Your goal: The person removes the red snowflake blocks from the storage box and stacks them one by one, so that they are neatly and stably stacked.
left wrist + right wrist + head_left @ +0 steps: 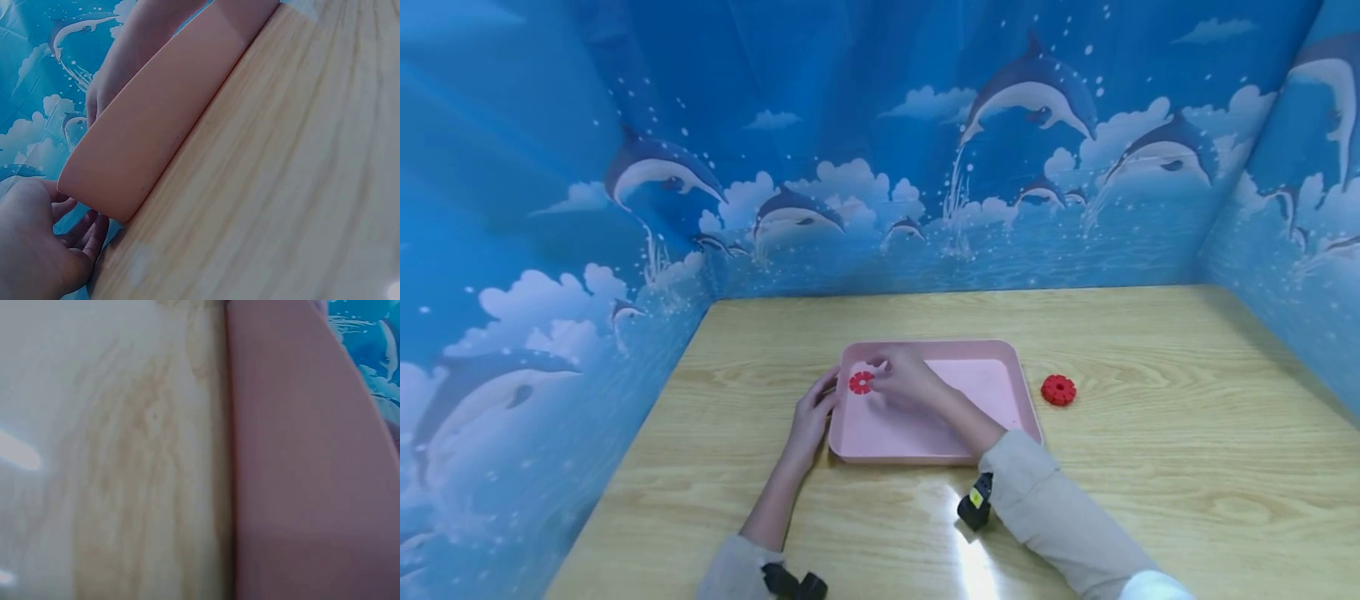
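In the head view, a red notched disc is at the left end of the pink tray. My right hand reaches into the tray with bent fingers, their tips at the disc's right edge. Whether they pinch the disc or only touch it is unclear. My left hand holds the tray's left side. In the left wrist view, the fingers of the left hand bend around the tray corner, one at the rim and others lower on the wall. The right wrist view shows only tray wall and table.
A stack of red notched discs lies on the wooden table, just right of the tray. A blue dolphin-print curtain closes off the back and sides. Light glares off the table's front part.
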A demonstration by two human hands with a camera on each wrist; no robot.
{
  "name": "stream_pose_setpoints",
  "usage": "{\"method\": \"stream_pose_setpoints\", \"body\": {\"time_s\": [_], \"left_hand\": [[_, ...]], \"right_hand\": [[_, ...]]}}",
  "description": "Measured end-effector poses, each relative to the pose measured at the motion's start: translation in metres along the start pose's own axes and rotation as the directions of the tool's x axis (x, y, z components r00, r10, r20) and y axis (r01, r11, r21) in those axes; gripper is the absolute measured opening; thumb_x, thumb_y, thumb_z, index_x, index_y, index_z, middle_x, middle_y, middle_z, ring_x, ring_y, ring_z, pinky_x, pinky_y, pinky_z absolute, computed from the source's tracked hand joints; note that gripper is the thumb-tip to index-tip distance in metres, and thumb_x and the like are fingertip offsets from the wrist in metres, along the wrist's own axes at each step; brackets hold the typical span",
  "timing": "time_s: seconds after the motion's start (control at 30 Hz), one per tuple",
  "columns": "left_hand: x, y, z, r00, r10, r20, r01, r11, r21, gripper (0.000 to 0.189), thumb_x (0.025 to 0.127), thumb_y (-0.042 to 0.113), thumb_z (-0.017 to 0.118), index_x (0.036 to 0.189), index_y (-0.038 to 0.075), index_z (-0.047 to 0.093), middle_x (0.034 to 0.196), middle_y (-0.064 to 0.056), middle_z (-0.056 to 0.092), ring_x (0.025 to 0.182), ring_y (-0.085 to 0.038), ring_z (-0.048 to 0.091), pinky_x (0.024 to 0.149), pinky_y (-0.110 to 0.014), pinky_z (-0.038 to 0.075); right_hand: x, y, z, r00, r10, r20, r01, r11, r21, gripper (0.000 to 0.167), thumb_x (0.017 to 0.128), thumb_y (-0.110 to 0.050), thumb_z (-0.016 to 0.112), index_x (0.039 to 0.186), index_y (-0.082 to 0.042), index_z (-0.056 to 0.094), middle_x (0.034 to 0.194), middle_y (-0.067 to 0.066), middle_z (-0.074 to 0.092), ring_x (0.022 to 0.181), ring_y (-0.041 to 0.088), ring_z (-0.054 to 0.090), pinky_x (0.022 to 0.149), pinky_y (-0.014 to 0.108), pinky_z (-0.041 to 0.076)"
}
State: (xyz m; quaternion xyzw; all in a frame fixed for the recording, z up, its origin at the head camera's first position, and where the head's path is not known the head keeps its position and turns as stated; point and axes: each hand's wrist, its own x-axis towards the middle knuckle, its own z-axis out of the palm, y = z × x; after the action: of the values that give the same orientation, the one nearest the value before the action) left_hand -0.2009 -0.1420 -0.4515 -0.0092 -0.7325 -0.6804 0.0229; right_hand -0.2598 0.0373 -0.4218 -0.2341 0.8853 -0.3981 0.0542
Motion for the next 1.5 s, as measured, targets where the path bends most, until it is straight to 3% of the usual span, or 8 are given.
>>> {"method": "stream_pose_setpoints", "body": {"time_s": [0.17,0.33,0.57,0.7,0.83,1.17,1.5], "left_hand": [[0.001,-0.001,0.001,1.000,0.018,0.013,-0.017,1.000,-0.011,0.041,0.093,0.005,0.049,0.133,0.000,0.045,0.128,-0.023,0.047,0.113,-0.035,0.047,0.092,-0.041,0.042],[0.003,-0.002,0.001,1.000,0.027,0.008,-0.027,0.999,-0.017,0.041,0.092,0.004,0.049,0.132,0.000,0.046,0.128,-0.023,0.047,0.113,-0.035,0.048,0.091,-0.040,0.043],[0.002,-0.003,-0.001,1.000,0.023,0.000,-0.023,1.000,-0.016,0.040,0.092,0.003,0.049,0.132,0.000,0.046,0.126,-0.023,0.048,0.112,-0.033,0.047,0.090,-0.039,0.044],[0.002,-0.003,-0.002,1.000,0.010,-0.003,-0.010,1.000,-0.007,0.040,0.092,0.004,0.049,0.132,0.000,0.046,0.127,-0.023,0.048,0.113,-0.033,0.047,0.091,-0.038,0.043],[0.002,0.000,-0.002,1.000,-0.006,-0.013,0.006,1.000,0.001,0.041,0.092,0.005,0.050,0.132,0.000,0.046,0.128,-0.023,0.047,0.114,-0.032,0.046,0.093,-0.038,0.042],[0.003,-0.004,-0.001,1.000,0.004,0.001,-0.004,1.000,-0.015,0.041,0.093,0.005,0.049,0.133,-0.002,0.045,0.127,-0.024,0.048,0.113,-0.032,0.047,0.084,-0.029,0.045],[0.002,-0.003,-0.002,1.000,-0.008,-0.001,0.008,1.000,-0.027,0.042,0.093,0.006,0.050,0.134,0.000,0.044,0.129,-0.023,0.047,0.113,-0.033,0.047,0.090,-0.038,0.044]], "right_hand": [[0.002,0.003,0.009,0.999,-0.014,-0.036,0.013,1.000,-0.012,0.035,0.076,-0.009,0.073,0.108,0.002,0.063,0.099,0.011,0.064,0.086,0.018,0.060,0.073,0.026,0.050],[0.000,0.002,0.016,0.992,-0.096,-0.077,0.086,0.989,-0.121,0.032,0.071,-0.007,0.075,0.101,0.002,0.065,0.086,0.007,0.062,0.077,0.016,0.055,0.069,0.026,0.048],[-0.002,0.005,0.026,0.986,-0.130,-0.105,0.095,0.953,-0.287,0.035,0.073,-0.017,0.074,0.103,0.000,0.065,0.091,0.007,0.056,0.084,0.019,0.050,0.076,0.030,0.046],[-0.002,0.008,0.031,0.979,-0.161,-0.123,0.113,0.937,-0.330,0.034,0.075,-0.019,0.072,0.103,-0.002,0.065,0.089,0.005,0.052,0.082,0.019,0.048,0.074,0.029,0.045],[0.000,0.010,0.033,0.968,-0.202,-0.149,0.140,0.927,-0.349,0.030,0.075,-0.017,0.071,0.100,-0.002,0.066,0.087,0.005,0.052,0.081,0.020,0.047,0.074,0.030,0.044],[-0.004,0.011,0.032,0.968,-0.190,-0.163,0.125,0.930,-0.345,0.032,0.074,-0.018,0.071,0.100,-0.001,0.066,0.089,0.006,0.053,0.083,0.020,0.048,0.075,0.029,0.045],[-0.007,0.005,0.024,0.971,-0.164,-0.174,0.095,0.933,-0.347,0.036,0.074,-0.022,0.073,0.102,-0.002,0.066,0.088,0.005,0.055,0.084,0.018,0.048,0.074,0.028,0.046]]}}
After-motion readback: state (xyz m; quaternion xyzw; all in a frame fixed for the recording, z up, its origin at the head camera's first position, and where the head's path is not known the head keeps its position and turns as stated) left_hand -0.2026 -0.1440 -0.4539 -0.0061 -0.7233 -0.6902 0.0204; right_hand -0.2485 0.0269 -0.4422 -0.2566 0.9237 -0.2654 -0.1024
